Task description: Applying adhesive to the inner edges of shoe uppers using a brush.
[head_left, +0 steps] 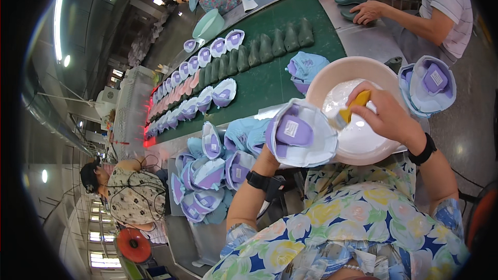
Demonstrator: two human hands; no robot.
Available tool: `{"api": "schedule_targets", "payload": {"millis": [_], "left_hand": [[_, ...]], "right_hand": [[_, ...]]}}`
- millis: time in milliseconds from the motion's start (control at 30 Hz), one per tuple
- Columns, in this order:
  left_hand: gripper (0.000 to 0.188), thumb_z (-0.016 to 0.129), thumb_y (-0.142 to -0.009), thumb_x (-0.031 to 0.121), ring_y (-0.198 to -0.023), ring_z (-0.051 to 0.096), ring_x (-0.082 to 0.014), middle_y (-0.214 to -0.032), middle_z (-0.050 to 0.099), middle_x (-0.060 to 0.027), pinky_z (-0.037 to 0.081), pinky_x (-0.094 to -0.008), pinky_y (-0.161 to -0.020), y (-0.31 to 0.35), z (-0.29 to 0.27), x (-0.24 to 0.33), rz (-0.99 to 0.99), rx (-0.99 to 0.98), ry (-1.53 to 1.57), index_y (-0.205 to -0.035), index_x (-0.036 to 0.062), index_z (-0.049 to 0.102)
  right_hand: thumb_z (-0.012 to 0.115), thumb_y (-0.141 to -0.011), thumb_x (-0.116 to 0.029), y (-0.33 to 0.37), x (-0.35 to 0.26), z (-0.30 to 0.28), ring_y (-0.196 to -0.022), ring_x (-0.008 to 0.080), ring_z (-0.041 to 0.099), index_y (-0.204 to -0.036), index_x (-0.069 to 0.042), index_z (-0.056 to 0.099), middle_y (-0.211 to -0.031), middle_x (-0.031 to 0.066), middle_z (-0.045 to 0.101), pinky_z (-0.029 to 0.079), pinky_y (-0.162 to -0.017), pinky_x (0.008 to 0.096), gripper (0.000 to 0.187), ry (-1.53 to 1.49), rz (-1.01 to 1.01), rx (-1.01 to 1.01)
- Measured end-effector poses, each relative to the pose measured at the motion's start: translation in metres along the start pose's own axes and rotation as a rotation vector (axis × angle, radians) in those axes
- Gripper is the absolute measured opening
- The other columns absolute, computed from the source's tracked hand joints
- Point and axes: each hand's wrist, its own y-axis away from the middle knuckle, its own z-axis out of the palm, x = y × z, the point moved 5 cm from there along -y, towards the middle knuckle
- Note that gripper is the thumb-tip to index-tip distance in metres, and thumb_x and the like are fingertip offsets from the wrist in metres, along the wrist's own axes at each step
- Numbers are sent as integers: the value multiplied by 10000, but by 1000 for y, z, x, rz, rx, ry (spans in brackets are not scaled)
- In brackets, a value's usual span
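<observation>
My left hand (266, 161) holds a light blue shoe upper (324, 137), its underside turned up to show a purple sole piece with a white label. Most of that hand's fingers are hidden behind the upper. In my right hand (386, 114) is a brush with a yellow handle (358, 105), gripped between thumb and fingers. Its pale bristles (341, 120) are close to the upper's right edge; whether they touch I cannot tell. Under the brush stands a pale pink basin (358, 65) with white liquid (360, 137) in it.
Left of me, blue and purple uppers (207, 176) are heaped in a metal tray. Ahead, a green conveyor belt (249, 88) carries rows of uppers and dark shoe lasts (264, 46). Single uppers (428, 85) flank the basin. A co-worker's hand (368, 12) rests on dark lasts, far right.
</observation>
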Motion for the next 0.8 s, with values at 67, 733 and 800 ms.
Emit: {"api": "schedule_targets", "payload": {"millis": [67,733,800], "left_hand": [[443,521,-1042,285,-1153,669,-244,-1352,614,-137,574,-392,-988,-8,-4,-1,-145,-7,123,-1431,72,502],[322,519,-969,28,-1126,635,-261,-1231,630,-111,594,-393,-854,-46,-193,53,206,664,18,-1282,79,573],[457,436,-950,-55,-1140,636,-282,-1304,582,-114,597,-407,-858,-63,-212,61,290,614,-48,-1384,80,479]], "right_hand": [[673,-923,-43,-3,-8,-5,-850,323,680,-1109,-56,594,-956,133,689,515,-759,373,202,-55,-86,139],[585,-938,43,25,27,-3,-1036,276,680,-1142,-12,576,-1105,152,702,504,-933,340,212,0,158,44],[577,-940,45,23,27,-2,-1036,270,680,-1149,-9,566,-1101,158,701,503,-933,339,216,-7,216,9]]}}
